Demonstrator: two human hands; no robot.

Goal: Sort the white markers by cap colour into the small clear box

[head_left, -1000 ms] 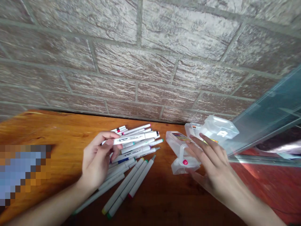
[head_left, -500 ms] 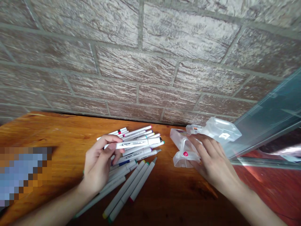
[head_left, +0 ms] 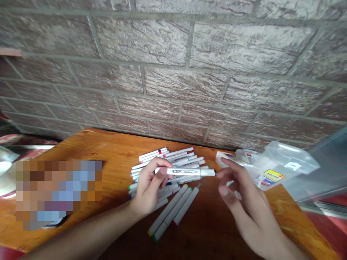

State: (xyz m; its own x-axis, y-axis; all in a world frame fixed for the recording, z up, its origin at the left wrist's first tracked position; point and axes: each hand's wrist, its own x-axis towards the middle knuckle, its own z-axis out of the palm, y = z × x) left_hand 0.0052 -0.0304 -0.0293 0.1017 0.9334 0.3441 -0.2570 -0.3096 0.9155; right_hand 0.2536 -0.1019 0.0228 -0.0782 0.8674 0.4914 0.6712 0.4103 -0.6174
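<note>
Between thumb and fingers, my left hand (head_left: 151, 186) pinches a white marker (head_left: 187, 172) with a black cap end, level above the table and pointing right. My right hand (head_left: 245, 202) is just off the marker's black end, its fingers apart and curved, with nothing seen in them. Under and around the held marker lie several white markers (head_left: 169, 209) with coloured ends, yellow, green, red and pink among them. Part of this pile is hidden behind my left hand. Beyond my right hand lies a clear plastic case (head_left: 230, 157), partly covered by the fingers.
A larger clear plastic container (head_left: 292, 162) with a yellow label stands at the table's right back. The wooden table (head_left: 114, 151) meets a brick wall (head_left: 168, 83) behind. A blurred-out flat object (head_left: 62, 195) lies at the left. A glass panel (head_left: 322, 169) borders the right side.
My right hand has let go of the clear case and moved toward the marker's black end. My left hand still holds the marker. The view has shifted left.
</note>
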